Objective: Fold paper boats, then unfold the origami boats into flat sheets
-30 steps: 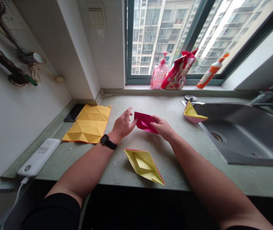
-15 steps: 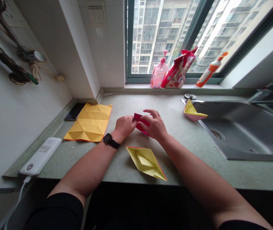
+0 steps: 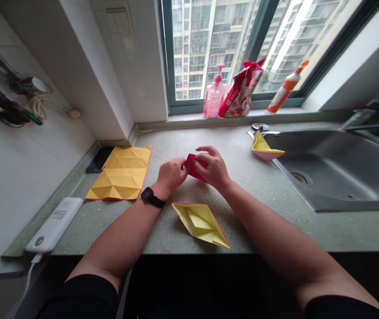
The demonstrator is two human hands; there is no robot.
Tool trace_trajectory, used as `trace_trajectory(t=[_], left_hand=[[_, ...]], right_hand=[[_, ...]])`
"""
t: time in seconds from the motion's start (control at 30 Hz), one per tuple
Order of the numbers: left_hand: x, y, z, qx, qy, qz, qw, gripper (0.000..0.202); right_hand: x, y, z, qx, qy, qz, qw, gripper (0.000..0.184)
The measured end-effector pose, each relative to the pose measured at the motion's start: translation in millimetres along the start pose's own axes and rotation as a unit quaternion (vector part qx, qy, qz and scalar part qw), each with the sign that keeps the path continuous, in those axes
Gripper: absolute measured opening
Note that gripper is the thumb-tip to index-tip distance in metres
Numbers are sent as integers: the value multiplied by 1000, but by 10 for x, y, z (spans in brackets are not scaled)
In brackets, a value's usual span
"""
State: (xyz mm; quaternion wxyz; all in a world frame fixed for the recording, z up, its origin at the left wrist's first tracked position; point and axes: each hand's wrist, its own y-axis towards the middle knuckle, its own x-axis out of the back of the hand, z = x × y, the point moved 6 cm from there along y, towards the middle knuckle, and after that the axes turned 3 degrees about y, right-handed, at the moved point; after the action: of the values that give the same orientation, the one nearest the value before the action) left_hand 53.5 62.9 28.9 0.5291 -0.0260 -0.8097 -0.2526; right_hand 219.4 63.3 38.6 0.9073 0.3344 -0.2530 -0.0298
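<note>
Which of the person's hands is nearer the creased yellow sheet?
The left hand: it is just right of the creased yellow sheet, at the pink paper's left edge. The right hand is farther right, over the same paper.

You wear short black sleeves, the left sleeve (image 3: 79,294) between seven and eight o'clock, the right sleeve (image 3: 342,306) near four. A rounded-square, dark-faced watch (image 3: 147,195) with black strap (image 3: 158,202) circles your left wrist (image 3: 163,188).

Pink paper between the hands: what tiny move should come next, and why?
Perhaps press the left edge of the pink paper gently with the left hand, since its curled fingers seem to hold that edge, while the right hand has its fingers across the paper and could steady it.
</note>
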Motion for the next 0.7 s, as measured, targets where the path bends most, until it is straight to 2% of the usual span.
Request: trace_trajectory(t=[0.13, 0.23, 0.33, 0.47, 0.57, 0.63, 0.7], left_hand=[[-10, 12, 116, 25, -42, -26, 998, 22], [-46, 28, 182, 29, -69, -23, 997, 29], [-85, 50, 233, 33, -120, -23, 992, 35], [-150, 83, 290, 43, -254, -10, 966, 32], [-182, 96, 317, 55, -358, -1, 932, 31], [-204, 99, 306, 56, -415, 15, 908, 33], [-214, 97, 313, 71, -435, 16, 898, 34]], right_hand=[[11, 35, -11, -64, 155, 44, 985, 22], [4, 41, -91, -166, 305, 64, 936, 33], [71, 50, -200, -241, 412, 20, 879, 30], [186, 66, -391, -281, 469, -24, 837, 25], [240, 64, -578, -305, 477, -32, 824, 28], [266, 57, -682, -322, 451, -29, 832, 34], [277, 47, -721, -333, 423, -22, 842, 41]])
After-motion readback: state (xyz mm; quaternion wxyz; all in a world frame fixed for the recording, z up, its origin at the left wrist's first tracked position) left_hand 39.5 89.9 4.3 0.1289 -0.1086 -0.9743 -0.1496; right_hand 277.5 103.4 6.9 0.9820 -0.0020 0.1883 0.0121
